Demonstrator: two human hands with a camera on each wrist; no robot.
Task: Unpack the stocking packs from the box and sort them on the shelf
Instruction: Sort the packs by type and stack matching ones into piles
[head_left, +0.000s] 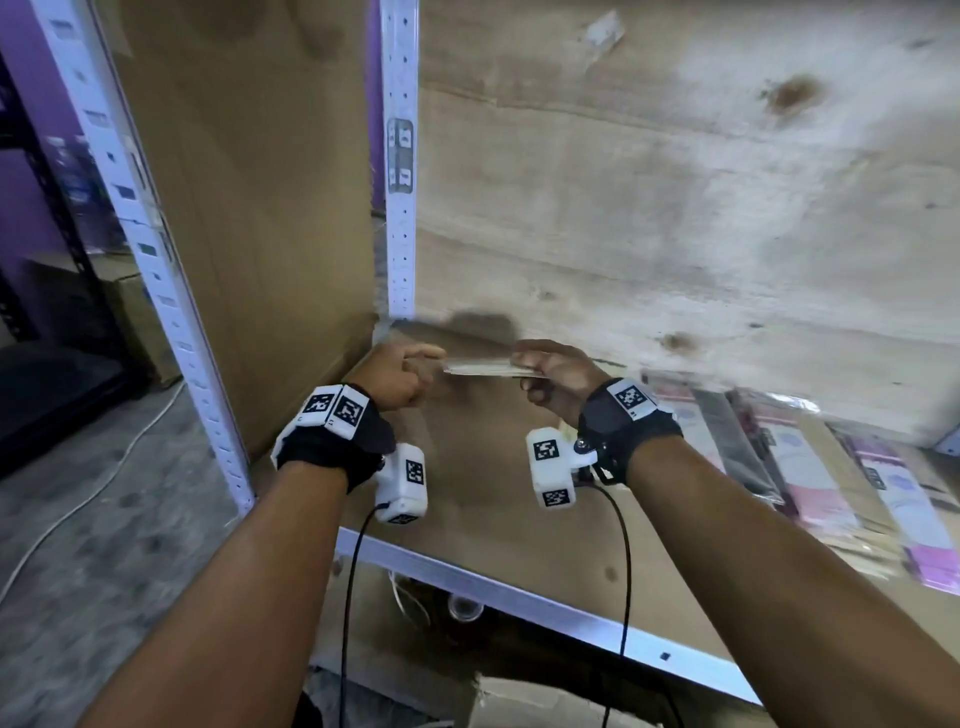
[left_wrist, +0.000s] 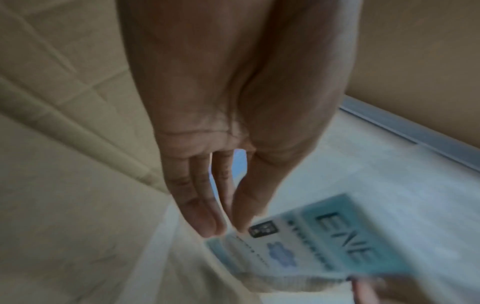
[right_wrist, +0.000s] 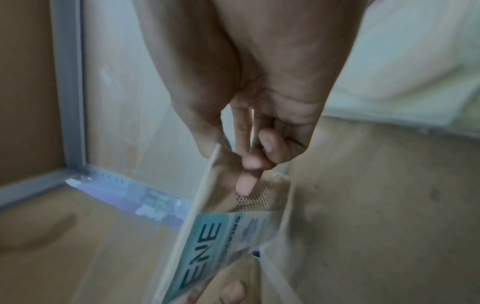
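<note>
A thin stack of flat stocking packs (head_left: 491, 368), clear-wrapped with a pale teal card lettered "ENE" (left_wrist: 324, 242) and tan mesh fabric showing through (right_wrist: 255, 193), was held edge-on in the air above the brown board shelf (head_left: 519, 519), near its back left corner. The right hand (head_left: 556, 382) gripped one end of the stack, thumb on one face and curled fingers (right_wrist: 246, 183) on the other. The left hand (head_left: 400, 376) met the opposite end; from the left wrist camera its thumb and nearly straight fingertips (left_wrist: 205, 218) pinched the corner of the top pack. How many packs made up the stack could not be told; the edges were blurred.

Both wrists wore black straps with white camera housings and black-and-white square markers, each trailing a black cable.

On the shelf to the right, well apart from the hands, lay a row of flat pink, white and dark packs (head_left: 810, 467), overlapping one another. Behind the shelf stood a pale, stained plywood back panel (head_left: 675, 208). A white perforated metal upright (head_left: 401, 208) rose at the back left corner, with a large brown cardboard sheet (head_left: 249, 208) closing the left side. A second white upright (head_left: 156, 260) stood at the front left. A metal rail (head_left: 519, 597) edged the shelf front. Grey concrete floor with a white cable (head_left: 78, 509) lay to the left.
</note>
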